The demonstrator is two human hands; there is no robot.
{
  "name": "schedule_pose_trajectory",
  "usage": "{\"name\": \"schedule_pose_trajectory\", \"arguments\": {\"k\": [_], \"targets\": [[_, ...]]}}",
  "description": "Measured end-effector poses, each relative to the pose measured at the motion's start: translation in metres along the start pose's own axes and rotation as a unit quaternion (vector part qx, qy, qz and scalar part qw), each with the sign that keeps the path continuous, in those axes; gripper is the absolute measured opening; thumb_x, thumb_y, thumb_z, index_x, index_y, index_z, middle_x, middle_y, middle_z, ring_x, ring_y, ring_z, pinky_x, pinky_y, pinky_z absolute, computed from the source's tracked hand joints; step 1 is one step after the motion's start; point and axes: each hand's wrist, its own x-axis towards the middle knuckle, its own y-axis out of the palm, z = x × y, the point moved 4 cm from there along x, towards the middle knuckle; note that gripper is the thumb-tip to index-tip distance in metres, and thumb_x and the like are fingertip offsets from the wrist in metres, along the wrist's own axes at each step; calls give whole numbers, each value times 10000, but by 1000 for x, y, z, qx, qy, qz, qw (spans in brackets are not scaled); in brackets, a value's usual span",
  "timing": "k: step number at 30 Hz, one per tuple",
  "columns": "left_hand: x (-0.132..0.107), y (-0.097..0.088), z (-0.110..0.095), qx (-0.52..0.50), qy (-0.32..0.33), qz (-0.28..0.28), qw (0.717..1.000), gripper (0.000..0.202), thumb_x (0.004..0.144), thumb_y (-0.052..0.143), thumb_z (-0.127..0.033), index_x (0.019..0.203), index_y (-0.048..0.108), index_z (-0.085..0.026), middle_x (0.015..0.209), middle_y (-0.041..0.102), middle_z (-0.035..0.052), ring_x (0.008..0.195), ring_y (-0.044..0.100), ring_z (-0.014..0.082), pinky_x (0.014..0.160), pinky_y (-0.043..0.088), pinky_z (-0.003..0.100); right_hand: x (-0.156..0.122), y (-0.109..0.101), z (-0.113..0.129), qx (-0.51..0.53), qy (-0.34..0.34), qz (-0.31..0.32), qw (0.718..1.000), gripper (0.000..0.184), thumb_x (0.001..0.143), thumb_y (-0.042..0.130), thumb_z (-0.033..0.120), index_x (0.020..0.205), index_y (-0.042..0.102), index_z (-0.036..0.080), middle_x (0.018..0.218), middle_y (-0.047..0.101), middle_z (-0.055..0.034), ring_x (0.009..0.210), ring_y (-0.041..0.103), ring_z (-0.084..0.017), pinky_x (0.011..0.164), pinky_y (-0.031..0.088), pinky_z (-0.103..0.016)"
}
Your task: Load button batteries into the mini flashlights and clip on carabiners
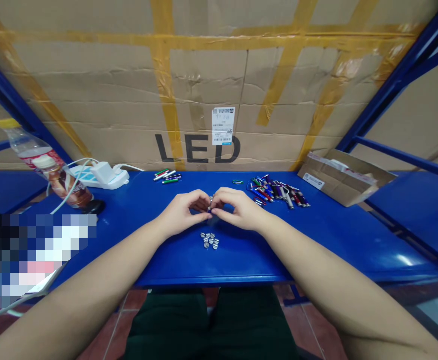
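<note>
My left hand [184, 212] and my right hand [237, 207] meet above the middle of the blue table [158, 260], fingertips nearly touching. Both are closed in a pinch around something tiny with a silvery glint; the fingers hide most of it, so its kind is unclear. Just below them lies a small cluster of silver round pieces [210, 240], several of them, like button cells. Right of my right hand is a pile of coloured metal tubes [277, 192] that look like keychain torches with clips. A single green clip [237, 182] lies apart from the pile.
More coloured tubes [168, 176] lie at the back left. A white power strip [115, 179] with a plugged-in charger, two drink bottles [66, 182] and a blurred-out object [38, 260] occupy the left. An open cardboard box [339, 182] stands right; a taped carton [199, 90] backs the table.
</note>
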Motion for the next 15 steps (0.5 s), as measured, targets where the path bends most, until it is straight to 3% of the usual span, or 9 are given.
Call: {"name": "schedule_pose_trajectory", "arguments": {"k": [3, 7, 10, 15], "targets": [[-1, -4, -3, 48, 16, -14, 999, 192, 869, 753, -278, 1001, 651, -183, 958, 753, 36, 871, 748, 160, 847, 632, 312, -5, -21, -6, -30, 32, -33, 999, 76, 967, 610, 224, 1008, 666, 195, 971, 705, -61, 854, 659, -178, 806, 537, -333], [-2, -9, -1, 83, 16, -27, 996, 156, 888, 727, -260, 1009, 658, -191, 1003, 751, 41, 924, 747, 169, 873, 631, 322, -14, -50, -20, -101, 113, -44, 988, 78, 950, 626, 244, 923, 681, 195, 915, 729, -53, 828, 673, -195, 780, 525, -341], [-1, -11, 1, 100, 24, -27, 994, 135, 899, 711, -249, 1017, 671, -195, 1038, 757, 51, 960, 745, 179, 896, 622, 333, -19, -59, -31, -170, 161, -3, 972, 77, 924, 631, 199, 890, 700, 193, 897, 739, -63, 831, 674, -213, 786, 511, -354], [-1, -15, 5, 135, 34, -20, 990, 96, 916, 701, -270, 975, 692, -195, 1008, 764, 56, 948, 738, 184, 888, 600, 331, -25, -53, -47, -236, 236, 84, 939, 85, 907, 646, 171, 907, 730, 185, 919, 746, -88, 885, 676, -254, 829, 510, -394]]}}
